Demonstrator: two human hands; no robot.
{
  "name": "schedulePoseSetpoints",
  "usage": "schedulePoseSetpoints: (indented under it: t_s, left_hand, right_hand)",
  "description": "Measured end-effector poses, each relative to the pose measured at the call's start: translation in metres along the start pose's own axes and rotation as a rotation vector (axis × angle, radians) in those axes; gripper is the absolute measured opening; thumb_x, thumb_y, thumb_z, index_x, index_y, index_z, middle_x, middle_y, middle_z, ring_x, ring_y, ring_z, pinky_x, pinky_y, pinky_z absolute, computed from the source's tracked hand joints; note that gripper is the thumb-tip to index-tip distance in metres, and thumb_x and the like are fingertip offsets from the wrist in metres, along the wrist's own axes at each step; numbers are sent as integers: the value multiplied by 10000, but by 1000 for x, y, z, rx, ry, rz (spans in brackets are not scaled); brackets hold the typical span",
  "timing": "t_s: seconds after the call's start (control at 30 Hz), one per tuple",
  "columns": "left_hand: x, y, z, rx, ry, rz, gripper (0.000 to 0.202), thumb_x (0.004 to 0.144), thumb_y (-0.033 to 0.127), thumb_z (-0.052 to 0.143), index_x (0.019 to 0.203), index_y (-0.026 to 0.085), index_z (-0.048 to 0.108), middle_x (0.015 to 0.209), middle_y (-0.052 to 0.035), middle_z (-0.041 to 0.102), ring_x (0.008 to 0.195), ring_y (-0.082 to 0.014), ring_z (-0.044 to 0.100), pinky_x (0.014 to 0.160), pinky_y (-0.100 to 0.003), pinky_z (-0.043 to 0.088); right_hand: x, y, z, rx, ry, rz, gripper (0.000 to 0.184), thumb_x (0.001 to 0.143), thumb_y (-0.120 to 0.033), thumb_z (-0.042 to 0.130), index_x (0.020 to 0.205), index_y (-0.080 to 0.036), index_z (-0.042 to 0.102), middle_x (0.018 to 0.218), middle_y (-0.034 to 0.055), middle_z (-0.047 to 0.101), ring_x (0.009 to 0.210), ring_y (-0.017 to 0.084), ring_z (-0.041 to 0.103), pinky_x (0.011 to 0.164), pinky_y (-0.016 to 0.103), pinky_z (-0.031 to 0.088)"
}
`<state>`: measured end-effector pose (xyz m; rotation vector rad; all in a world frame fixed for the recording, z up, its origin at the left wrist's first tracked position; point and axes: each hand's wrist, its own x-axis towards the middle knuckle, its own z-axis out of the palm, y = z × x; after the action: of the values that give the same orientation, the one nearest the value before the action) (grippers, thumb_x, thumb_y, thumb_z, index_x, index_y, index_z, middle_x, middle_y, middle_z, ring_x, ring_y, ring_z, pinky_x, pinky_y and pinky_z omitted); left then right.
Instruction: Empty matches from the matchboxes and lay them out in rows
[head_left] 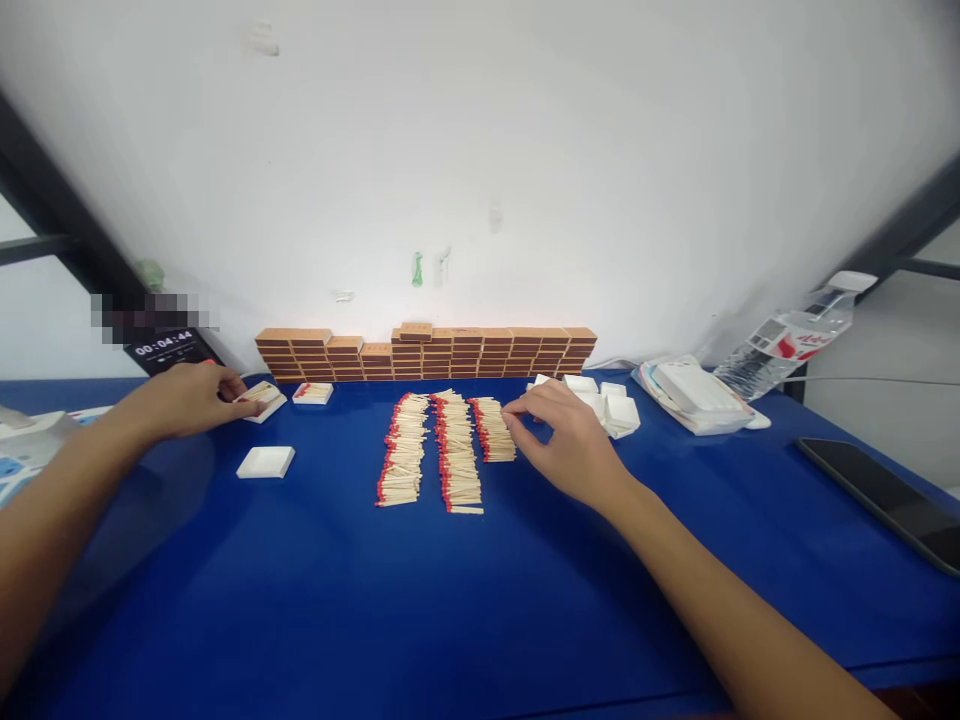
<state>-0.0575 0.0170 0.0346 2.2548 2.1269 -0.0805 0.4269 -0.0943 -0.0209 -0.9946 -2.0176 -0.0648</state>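
At the far left, my left hand (191,395) has its fingers closed at a white matchbox tray (274,407) with matches in it, partly covered by the fingertips. Right of it sits another matchbox tray (313,394) holding red-tipped matches, and nearer me lies a bare white tray (265,462). Matches are laid in three columns: a left column (403,450), a middle column (457,450) and a shorter right column (495,432). Thumb and forefinger of my right hand (566,440) pinch at the plain ends of the right column; whether a match is between them is hidden.
A stacked row of brown matchboxes (465,352) lines the wall. Several white trays (621,412) sit behind my right hand. Further right are a white box (697,390), a plastic bottle (787,335) and a phone (877,490). A timer screen (166,348) stands back left on the blue table (420,610).
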Motion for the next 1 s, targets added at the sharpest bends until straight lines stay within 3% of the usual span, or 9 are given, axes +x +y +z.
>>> schedulePoseSetpoints:
  t_s: [0.2, 0.3, 0.5, 0.6, 0.73, 0.87, 1.0]
  left_hand:
    - [3, -1, 13, -5, -13, -65, 856, 808, 879, 468, 1109, 146, 791, 1044, -143, 808, 996, -356, 715, 773, -334, 458]
    - [-4, 11, 10, -28, -27, -58, 831, 831, 896, 469, 1001, 144, 778, 925, -129, 798, 908, -339, 711, 742, -343, 453]
    - [-13, 32, 2, -19, -62, 49, 582, 873, 736, 541, 828, 179, 705, 714, -57, 724, 743, -270, 660, 649, -322, 404]
    - [-13, 37, -3, -42, -34, 124, 527, 862, 693, 584, 892, 184, 719, 771, -36, 745, 736, -240, 641, 657, -304, 400]
    - [-4, 44, -11, -23, 105, 268, 435, 875, 587, 654, 977, 171, 726, 878, -35, 754, 770, -217, 620, 716, -283, 398]
    - [11, 54, -11, -15, 85, 359, 277, 926, 443, 637, 930, 173, 699, 876, -15, 721, 784, -180, 583, 734, -254, 376]
    - [18, 66, -3, -62, 98, 365, 226, 912, 375, 650, 936, 163, 725, 868, -9, 730, 779, -170, 572, 741, -249, 373]
  right_hand:
    - [-1, 1, 0, -8, 0, -2, 148, 1013, -123, 618, 926, -229, 675, 859, 47, 727, 830, 230, 602, 758, 409, 501]
    - [-1, 0, -1, -14, -7, 16, 136, 1012, -135, 627, 940, -236, 682, 869, 47, 733, 835, 237, 617, 754, 416, 509]
    - [0, -2, -1, -13, -38, 39, 149, 1012, -142, 618, 953, -256, 693, 875, 54, 750, 844, 258, 643, 742, 436, 531]
    - [1, -1, -2, -24, -30, 39, 145, 1014, -146, 619, 959, -256, 696, 883, 51, 757, 840, 253, 647, 741, 434, 533]
    - [0, 0, -2, -33, -22, 33, 136, 1011, -141, 631, 960, -250, 695, 887, 49, 759, 843, 247, 644, 757, 430, 531]
    - [0, 1, -2, -31, -28, 38, 125, 1012, -147, 633, 966, -244, 697, 886, 49, 759, 845, 248, 641, 754, 427, 530]
    - [0, 0, -3, -19, -38, 62, 134, 1004, -141, 631, 955, -245, 698, 864, 47, 750, 822, 243, 637, 710, 407, 524]
